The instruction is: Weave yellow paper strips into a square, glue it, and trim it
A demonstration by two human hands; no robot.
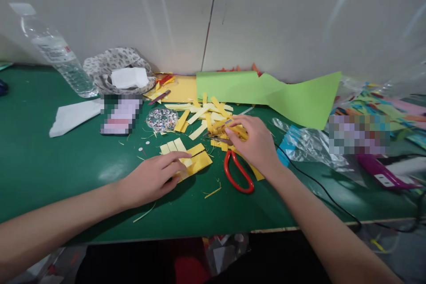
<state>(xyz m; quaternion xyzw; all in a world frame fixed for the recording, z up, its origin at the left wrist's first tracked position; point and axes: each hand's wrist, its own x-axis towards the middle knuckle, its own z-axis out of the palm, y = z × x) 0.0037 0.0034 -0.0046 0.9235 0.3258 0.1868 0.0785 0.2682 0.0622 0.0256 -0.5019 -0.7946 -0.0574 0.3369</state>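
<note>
My left hand (155, 178) lies palm down on the table, its fingers stretched over flat yellow paper pieces (199, 163). Pale yellow strips (173, 145) lie side by side just beyond those fingers. Bent over a loose heap of yellow paper strips (199, 115), my right hand (254, 140) has thumb and forefinger pinched together. What sits in that pinch is too small to make out. Below it, scissors with red handles (238, 177) rest on the table, their blades partly among the strips. A round clear case of googly eyes (162, 119) is left of the heap.
Green paper sheets (233, 88) lean at the back. Leftward are a phone (121, 115), a tissue (76, 117), a patterned cloth bag (116, 66) and a water bottle (60, 53). Plastic wrap (313, 146), a black cable (316, 182) and a purple glue gun (382, 175) lie right.
</note>
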